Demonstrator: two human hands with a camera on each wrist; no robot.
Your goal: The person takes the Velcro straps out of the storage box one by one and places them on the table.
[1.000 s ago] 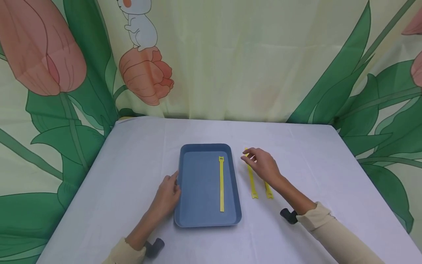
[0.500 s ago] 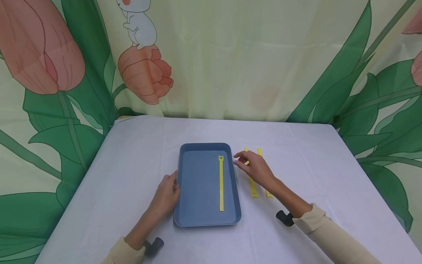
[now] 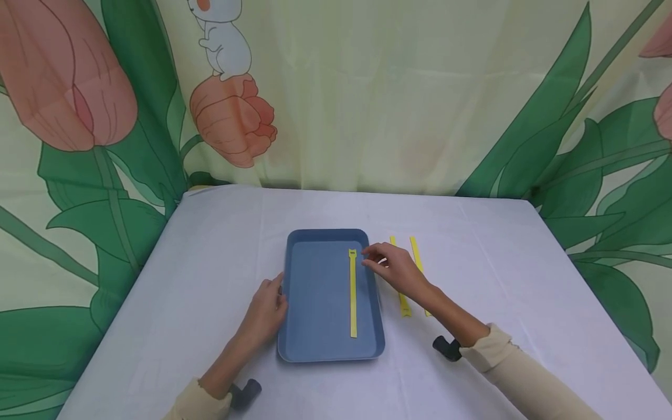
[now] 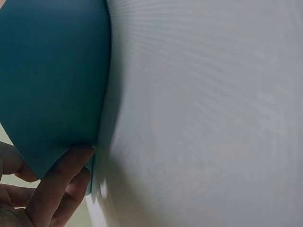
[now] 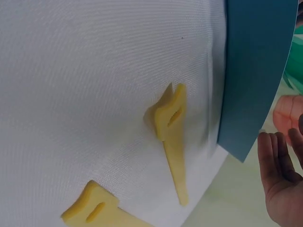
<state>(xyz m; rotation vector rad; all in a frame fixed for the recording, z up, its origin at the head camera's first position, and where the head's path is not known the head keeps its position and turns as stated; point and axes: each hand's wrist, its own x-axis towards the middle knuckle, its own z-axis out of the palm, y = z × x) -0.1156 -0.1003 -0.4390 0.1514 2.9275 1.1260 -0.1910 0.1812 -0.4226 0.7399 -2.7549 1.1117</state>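
Observation:
A blue rectangular tray (image 3: pixel 317 303) lies on the white-covered table with one yellow slotted cable strap (image 3: pixel 353 297) lengthwise in its right half. My left hand (image 3: pixel 265 312) grips the tray's left edge; in the left wrist view its fingers (image 4: pixel 59 182) press on the outer wall. Over the tray's right rim hovers my right hand (image 3: pixel 396 269), thumb and fingers apart, nothing between them. Beneath that hand and forearm, right of the tray, lie a second yellow strap (image 3: pixel 405 304) and a third one (image 3: pixel 416 254), both partly hidden. The right wrist view shows their slotted heads.
The white tablecloth (image 3: pixel 472 245) spreads around the tray to the table's edges. Behind stands a curtain (image 3: pixel 357 116) printed with flowers and leaves. A dark wrist camera (image 3: pixel 245 394) sits at the left sleeve, another dark camera (image 3: pixel 446 348) at the right.
My right hand has moved left, from over the loose straps to the tray's right rim, uncovering the far end of the right-hand strap. The left hand, tray and strap inside it stay put.

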